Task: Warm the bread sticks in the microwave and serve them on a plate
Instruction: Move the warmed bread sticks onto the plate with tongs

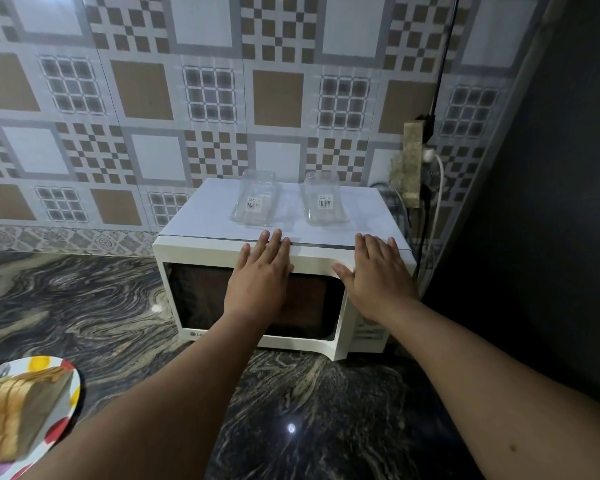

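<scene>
Left grip: left hand [262, 271] lies flat with straight fingers on the top front edge of the microwave [284, 261], fingertips reaching the lid panel; it grasps nothing.
Right grip: right hand [378, 271] is spread flat on the upper right front corner of the microwave, thumb stretched toward the door edge; released, holding nothing.
Microwave: white, centre of the frame, standing on the dark marbled worktop [94, 306]; its door with the dark window looks closed or nearly so, I cannot tell which.
Bread sticks: pale toasted bread pieces [18, 407] lie stacked on a plate at the lower left of the frame, well apart from the microwave.
Plate: white with coloured spots [70, 400], partly cut by the left edge of the frame, resting on the worktop.
On top of the microwave: two clear plastic containers [255, 202] [323, 199] with small labels, side by side, just beyond the fingertips.
Right of frame: switch box [413, 164] on the tiled wall with a white plug and cords.
</scene>
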